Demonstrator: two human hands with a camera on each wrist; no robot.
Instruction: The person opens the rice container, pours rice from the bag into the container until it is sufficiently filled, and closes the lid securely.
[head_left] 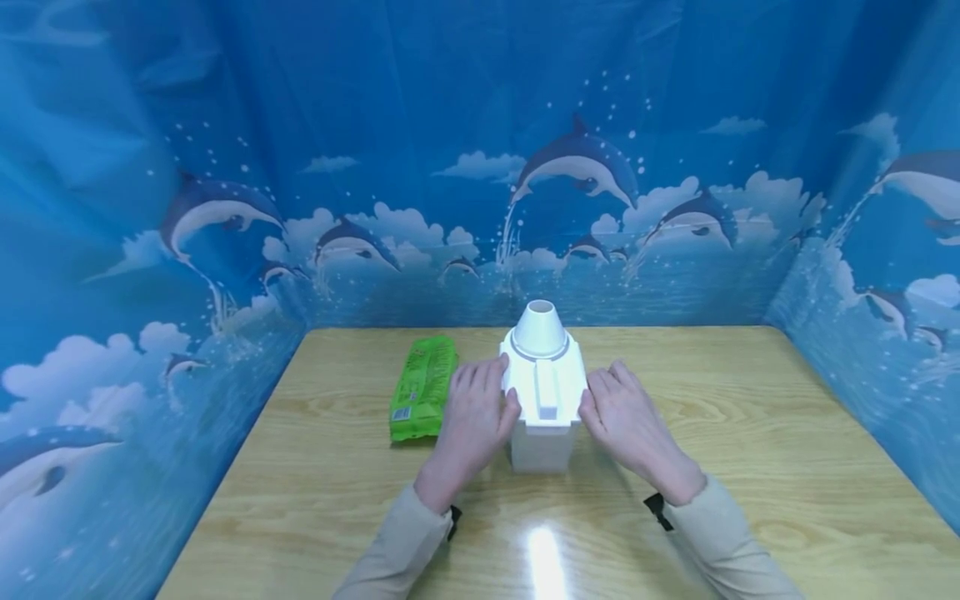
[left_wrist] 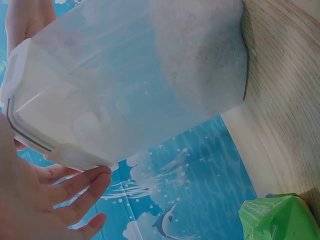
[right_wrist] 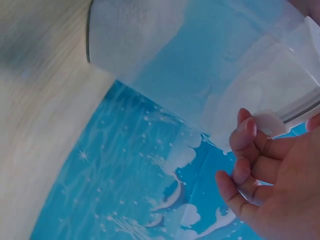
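Note:
A clear plastic storage container (left_wrist: 120,75) stands upright on the table, under a white lid (head_left: 528,385) with a cone-shaped spout and side clips. White grainy stuff (left_wrist: 202,55) fills its lower part. On the lid's left side my left hand (head_left: 474,417) grips the edge, fingertips under the side clip (left_wrist: 75,156) and thumb near the top. My right hand (head_left: 628,421) holds the opposite edge the same way, its curled fingers touching the right clip (right_wrist: 270,124). Whether either clip is fastened, I cannot tell.
A green packet (head_left: 423,387) lies left of the container, close to my left hand. The wood-grain table (head_left: 750,417) meets a blue dolphin-print curtain (head_left: 420,125) at the back and sides.

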